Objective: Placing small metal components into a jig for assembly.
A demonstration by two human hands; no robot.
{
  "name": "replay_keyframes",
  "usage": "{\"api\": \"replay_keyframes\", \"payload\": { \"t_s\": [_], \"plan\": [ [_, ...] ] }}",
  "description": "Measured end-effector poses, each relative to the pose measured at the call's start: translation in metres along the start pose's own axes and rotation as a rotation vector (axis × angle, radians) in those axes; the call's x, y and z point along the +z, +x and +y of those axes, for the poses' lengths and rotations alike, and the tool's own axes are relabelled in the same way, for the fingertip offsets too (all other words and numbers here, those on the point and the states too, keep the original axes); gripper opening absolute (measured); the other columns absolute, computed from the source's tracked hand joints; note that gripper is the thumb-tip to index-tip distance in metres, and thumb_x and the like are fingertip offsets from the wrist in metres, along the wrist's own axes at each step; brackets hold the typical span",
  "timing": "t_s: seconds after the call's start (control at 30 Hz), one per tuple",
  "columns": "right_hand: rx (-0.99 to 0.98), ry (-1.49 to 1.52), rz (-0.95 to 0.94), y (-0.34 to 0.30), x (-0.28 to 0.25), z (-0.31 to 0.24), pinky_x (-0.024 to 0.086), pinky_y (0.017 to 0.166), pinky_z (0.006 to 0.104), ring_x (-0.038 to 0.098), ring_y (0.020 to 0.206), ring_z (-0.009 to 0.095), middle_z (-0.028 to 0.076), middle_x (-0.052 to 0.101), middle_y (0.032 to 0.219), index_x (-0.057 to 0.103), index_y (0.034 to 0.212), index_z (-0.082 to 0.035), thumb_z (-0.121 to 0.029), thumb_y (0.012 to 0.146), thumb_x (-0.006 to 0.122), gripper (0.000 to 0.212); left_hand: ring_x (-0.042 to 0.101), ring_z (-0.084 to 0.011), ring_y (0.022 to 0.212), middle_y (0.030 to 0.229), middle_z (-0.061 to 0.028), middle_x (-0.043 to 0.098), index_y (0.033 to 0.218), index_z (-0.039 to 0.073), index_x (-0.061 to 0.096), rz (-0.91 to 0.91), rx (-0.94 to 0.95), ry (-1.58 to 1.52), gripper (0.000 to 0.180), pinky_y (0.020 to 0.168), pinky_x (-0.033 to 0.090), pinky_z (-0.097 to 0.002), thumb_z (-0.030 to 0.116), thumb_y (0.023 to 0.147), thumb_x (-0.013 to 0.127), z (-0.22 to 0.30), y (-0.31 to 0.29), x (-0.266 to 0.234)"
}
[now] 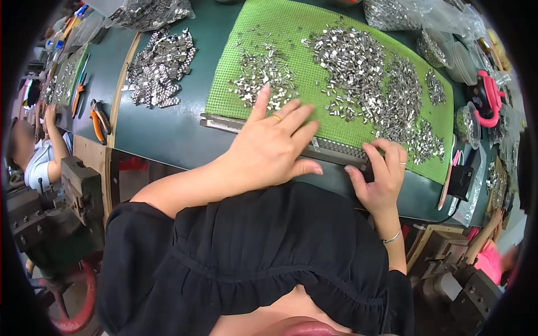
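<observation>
A long dark metal bar-shaped jig [341,155] lies along the near edge of a green textured mat [246,19], with small metal pieces set in a row along its right part. My left hand [269,143] reaches across the jig, fingers spread and fingertips over the mat beside a loose scatter of small shiny metal pieces [260,75]; I see nothing held in it. My right hand [385,176] grips the jig's right end between thumb and fingers. Larger heaps of small metal pieces [350,64] cover the mat's middle and right.
Left on the green table are a pile of metal chain-like links [162,67] and orange-handled pliers [100,121]. Bags of metal parts [392,14] lie at the back. A pink-handled black object [488,98] stands right. Vises [56,207] flank me; other people sit at both sides.
</observation>
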State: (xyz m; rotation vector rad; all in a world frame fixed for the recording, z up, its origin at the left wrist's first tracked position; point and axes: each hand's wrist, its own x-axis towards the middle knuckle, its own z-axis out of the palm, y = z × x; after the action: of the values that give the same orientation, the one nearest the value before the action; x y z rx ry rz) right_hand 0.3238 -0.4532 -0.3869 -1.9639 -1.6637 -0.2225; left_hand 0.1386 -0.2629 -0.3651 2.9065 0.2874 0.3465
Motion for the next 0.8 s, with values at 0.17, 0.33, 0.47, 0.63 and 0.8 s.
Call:
{"api": "replay_keyframes", "payload": {
  "t_s": [0.17,0.33,0.47,0.63,0.8],
  "plan": [
    [0.002,0.028,0.029,-0.002,-0.001,0.002,0.042,0.094,0.0477,0.052,0.106,0.036,0.014,0.060,0.113,0.066,0.108,-0.001,-0.026,0.072,0.082,0.046,0.055,-0.0331,0.128,0.138,-0.0123,0.055,0.126,0.007,0.061,0.077,-0.080,0.026,0.071,0.111,0.016,-0.0675,0.059,0.079,0.069,-0.005,-0.008,-0.006],
    [-0.008,0.018,0.040,0.004,-0.004,0.000,0.043,0.092,0.0466,0.052,0.106,0.036,0.013,0.059,0.113,0.067,0.105,-0.002,-0.026,0.071,0.083,0.045,0.055,-0.0330,0.128,0.137,-0.0141,0.056,0.124,0.006,0.062,0.039,-0.102,0.016,0.068,0.110,0.017,-0.0672,0.055,0.078,0.072,-0.002,-0.008,-0.002],
    [-0.025,0.030,0.056,0.026,-0.012,-0.011,0.043,0.091,0.0452,0.053,0.105,0.036,0.013,0.060,0.111,0.067,0.105,-0.001,-0.016,0.072,0.079,0.038,0.053,-0.0325,0.129,0.136,-0.0143,0.056,0.126,0.006,0.060,-0.052,0.006,-0.083,0.069,0.111,0.021,-0.0667,0.056,0.080,0.070,0.004,0.003,-0.003],
    [-0.030,0.087,0.060,0.045,-0.006,-0.013,0.043,0.089,0.0435,0.055,0.100,0.034,0.012,0.061,0.105,0.067,0.103,-0.001,-0.001,0.074,0.069,0.028,0.055,-0.0300,0.127,0.134,-0.0122,0.056,0.127,0.008,0.059,-0.035,0.163,-0.209,0.063,0.111,0.022,-0.0673,0.050,0.082,0.070,0.009,0.008,0.004],
    [-0.132,0.139,-0.022,0.068,0.015,-0.019,0.041,0.081,0.0397,0.055,0.093,0.027,0.006,0.059,0.093,0.069,0.093,-0.006,0.002,0.071,0.065,0.023,0.063,-0.0219,0.106,0.102,-0.0023,0.066,0.100,0.012,0.067,0.188,-0.007,-0.222,0.018,0.108,0.028,-0.0640,0.018,0.084,0.072,-0.015,-0.005,-0.008]
  ]
}}
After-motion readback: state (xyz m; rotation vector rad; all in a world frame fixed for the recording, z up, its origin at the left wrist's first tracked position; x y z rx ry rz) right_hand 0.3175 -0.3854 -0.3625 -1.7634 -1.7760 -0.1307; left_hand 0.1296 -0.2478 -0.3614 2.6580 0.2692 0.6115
